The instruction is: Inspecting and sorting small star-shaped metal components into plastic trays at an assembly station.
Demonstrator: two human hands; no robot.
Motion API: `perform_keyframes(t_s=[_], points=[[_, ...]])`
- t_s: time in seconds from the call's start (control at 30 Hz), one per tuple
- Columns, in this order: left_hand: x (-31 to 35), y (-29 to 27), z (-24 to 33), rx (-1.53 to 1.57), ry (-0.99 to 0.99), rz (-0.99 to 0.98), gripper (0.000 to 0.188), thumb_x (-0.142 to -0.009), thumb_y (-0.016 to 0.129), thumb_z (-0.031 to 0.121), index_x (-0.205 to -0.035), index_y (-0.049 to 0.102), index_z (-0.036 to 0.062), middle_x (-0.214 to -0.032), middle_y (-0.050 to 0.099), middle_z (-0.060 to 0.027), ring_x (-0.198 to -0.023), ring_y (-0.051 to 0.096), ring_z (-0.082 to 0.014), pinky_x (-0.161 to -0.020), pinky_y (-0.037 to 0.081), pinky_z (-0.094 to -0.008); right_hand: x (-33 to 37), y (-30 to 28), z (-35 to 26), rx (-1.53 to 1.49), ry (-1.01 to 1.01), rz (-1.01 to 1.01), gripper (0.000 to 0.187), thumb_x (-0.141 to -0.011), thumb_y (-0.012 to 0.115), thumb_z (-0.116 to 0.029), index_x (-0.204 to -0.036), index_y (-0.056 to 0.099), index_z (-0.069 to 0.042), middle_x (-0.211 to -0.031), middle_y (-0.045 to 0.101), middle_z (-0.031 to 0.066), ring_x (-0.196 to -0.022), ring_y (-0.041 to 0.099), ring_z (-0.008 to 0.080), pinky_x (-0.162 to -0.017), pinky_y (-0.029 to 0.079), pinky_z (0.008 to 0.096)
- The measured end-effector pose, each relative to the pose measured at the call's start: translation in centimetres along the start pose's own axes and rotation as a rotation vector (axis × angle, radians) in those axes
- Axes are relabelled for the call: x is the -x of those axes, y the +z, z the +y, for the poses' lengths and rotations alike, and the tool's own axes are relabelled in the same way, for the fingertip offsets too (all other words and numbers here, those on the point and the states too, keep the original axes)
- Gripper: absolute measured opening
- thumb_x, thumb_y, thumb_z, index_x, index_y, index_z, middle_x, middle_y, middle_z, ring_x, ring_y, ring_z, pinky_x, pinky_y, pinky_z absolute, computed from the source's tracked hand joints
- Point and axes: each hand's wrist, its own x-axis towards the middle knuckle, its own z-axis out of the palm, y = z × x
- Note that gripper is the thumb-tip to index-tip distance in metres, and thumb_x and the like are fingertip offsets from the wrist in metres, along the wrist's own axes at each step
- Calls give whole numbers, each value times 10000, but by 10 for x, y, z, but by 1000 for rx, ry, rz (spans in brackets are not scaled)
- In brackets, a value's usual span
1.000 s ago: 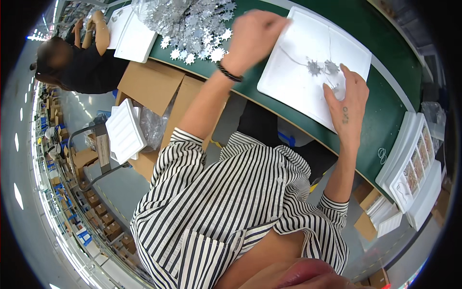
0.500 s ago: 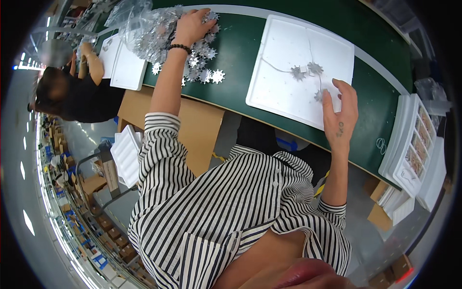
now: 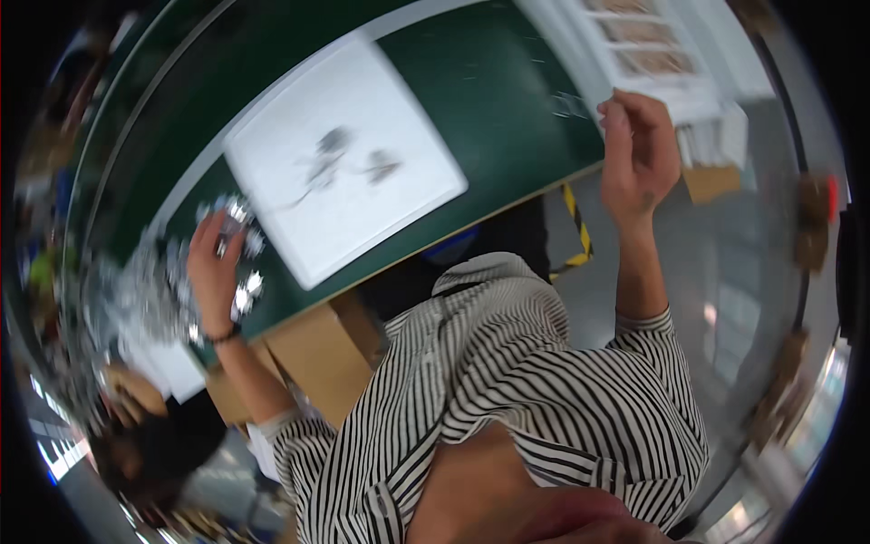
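Note:
My left hand [image 3: 213, 276] is over the edge of a heap of silver, star-edged flat pieces [image 3: 246, 295], its thumb and fingers apart. Clear plastic bagging [image 3: 140, 295] lies against the heap. To its right lies a square white foam tray [image 3: 399, 118], tilted in view. Several grey pieces [image 3: 381, 166] rest on it, too blurred for detail. Beyond the table's right front edge, my right hand [image 3: 642, 159] is raised with curled fingers and thumb pressed to them. What it may hold cannot be made out. It is nearest a white compartment tray [image 3: 666, 86].
The green table [image 3: 507, 109] ends at a front edge by my body. Small brownish items [image 3: 652, 62] fill the white tray's compartments. Cardboard boxes [image 3: 317, 349] stand below the table. A co-worker in black [image 3: 172, 444] is at the lower left.
The view has swung right, and the tray appears further left and turned. My right hand has left the pieces on the tray and moved right, its fingers curling. The left hand stays by the heap.

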Motion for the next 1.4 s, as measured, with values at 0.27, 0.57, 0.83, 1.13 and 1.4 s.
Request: perform_keyframes(t_s=[0.27, 0.57, 0.83, 1.13, 1.4], points=[[-21, -3, 7, 181, -113, 162, 440, -893, 749, 294, -1219, 704, 2, -1111, 697, -142, -979, 664, -272, -846, 534, -351, -57, -100, 83, 288, 206, -221, 339, -998, 633, -202, -1280, 664, -16, -1174, 703, 123, -998, 656, 222, -885, 532, 325], [-18, -69, -77, -225, -377, 422, 329, -901, 659, 255, -1081, 736, -9, -914, 752, -153, -777, 681, -328, -721, 542, -403, -84, -103, 119, 689, 328, -754, 377, -1037, 584, -325, -1126, 658, 34, -904, 687, 153, -783, 612, 253, -743, 506, 382], [-143, -62, -222, -264, -362, 101, 355, -873, 585, 256, -1035, 745, -16, -959, 743, -196, -821, 682, -385, -759, 534, -461, -97, -119, 117, 908, 562, -800, 425, -1008, 578, -378, -1192, 636, 0, -924, 689, 162, -773, 616, 274, -705, 494, 388], [-186, -68, -317, -71, -285, -286, 342, -799, 623, 269, -1002, 761, 31, -981, 739, -149, -805, 658, -313, -783, 525, -409, -93, -77, 107, 901, 399, -690, 346, -948, 582, -304, -1024, 638, 29, -875, 661, 152, -738, 549, 294, -717, 459, 374], [-150, -69, -155, -249, -243, -379, 363, -710, 749, 228, -1043, 772, 87, -892, 727, -43, -756, 617, -225, -763, 529, -338, -87, -89, 99, 707, 431, -667, 308, -969, 613, -271, -952, 636, 36, -802, 618, 79, -733, 505, 187, -722, 451, 312]])
